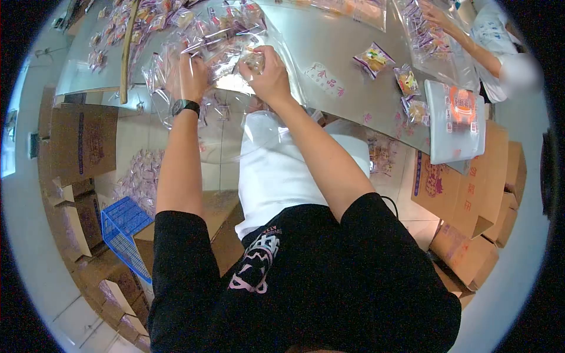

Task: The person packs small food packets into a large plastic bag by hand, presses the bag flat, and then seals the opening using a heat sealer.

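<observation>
A large clear plastic bag [282, 44] lies at the table's near edge, with several small wrapped snacks [241, 17] in its far part. My left hand [191, 76], with a dark watch at the wrist, is closed on the bag's left side; folds of film partly cover its fingers. Across from it, my right hand [271, 76] is curled around a small wrapped snack packet [253, 60] at the bag's near part. Film glare hides some of the fingertips.
A wooden stick [128, 53] and heaped snacks [156, 20] lie left on the metal table [318, 53]. Loose packets [374, 60] and stacked flat bags [453, 123] are at right. A co-worker's hand [438, 20] touches another bag. Cartons [85, 141] and a blue basket [126, 220] stand below.
</observation>
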{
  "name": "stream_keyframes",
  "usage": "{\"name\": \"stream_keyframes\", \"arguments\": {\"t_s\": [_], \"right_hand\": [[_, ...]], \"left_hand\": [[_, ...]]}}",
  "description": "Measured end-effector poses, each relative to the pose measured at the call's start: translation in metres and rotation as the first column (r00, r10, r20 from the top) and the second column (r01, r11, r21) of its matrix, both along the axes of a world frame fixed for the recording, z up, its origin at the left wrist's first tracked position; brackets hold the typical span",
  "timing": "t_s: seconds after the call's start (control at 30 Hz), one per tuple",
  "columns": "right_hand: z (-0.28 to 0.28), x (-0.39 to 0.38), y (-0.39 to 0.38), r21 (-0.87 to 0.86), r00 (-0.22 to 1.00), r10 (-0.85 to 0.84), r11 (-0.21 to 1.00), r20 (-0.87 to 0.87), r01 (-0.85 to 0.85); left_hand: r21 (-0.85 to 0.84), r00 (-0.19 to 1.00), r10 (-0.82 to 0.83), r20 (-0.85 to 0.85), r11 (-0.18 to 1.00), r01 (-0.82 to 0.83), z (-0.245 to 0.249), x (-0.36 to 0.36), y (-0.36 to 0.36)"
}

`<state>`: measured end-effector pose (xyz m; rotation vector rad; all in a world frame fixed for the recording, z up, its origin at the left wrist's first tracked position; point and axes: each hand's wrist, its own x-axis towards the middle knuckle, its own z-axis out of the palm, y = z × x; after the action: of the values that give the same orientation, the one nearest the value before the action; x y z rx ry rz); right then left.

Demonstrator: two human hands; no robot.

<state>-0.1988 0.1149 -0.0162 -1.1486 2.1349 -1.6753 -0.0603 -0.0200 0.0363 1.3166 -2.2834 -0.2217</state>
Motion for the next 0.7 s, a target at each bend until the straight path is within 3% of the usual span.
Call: {"name": "stream_keyframes", "arguments": {"t_s": [0.17,0.27,0.5,0.6,0.7], "right_hand": [[0.006,-0.003,-0.001,0.01,0.999,0.032,0.999,0.032,-0.032],[0.0,0.003,0.003,-0.007,1.0,0.024,1.0,0.0,-0.024],[0.002,0.003,0.003,-0.025,0.999,0.035,0.999,-0.027,-0.036],[0.004,0.002,0.002,-0.03,0.999,0.036,0.999,-0.029,-0.037],[0.005,0.004,0.005,-0.039,0.999,0.019,0.999,-0.035,-0.02]], "left_hand": [[-0.043,0.986,0.102,0.134,0.994,-0.097,0.003,-0.009,-0.001],[-0.271,0.99,0.099,0.103,0.96,-0.068,-0.026,-0.004,-0.01],[-0.095,0.991,0.118,0.064,0.989,-0.112,-0.02,-0.01,-0.007],[-0.286,0.993,0.097,0.062,0.955,-0.076,-0.027,-0.009,-0.009],[-0.307,0.991,0.127,0.053,0.946,-0.104,-0.029,-0.013,-0.007]]}}
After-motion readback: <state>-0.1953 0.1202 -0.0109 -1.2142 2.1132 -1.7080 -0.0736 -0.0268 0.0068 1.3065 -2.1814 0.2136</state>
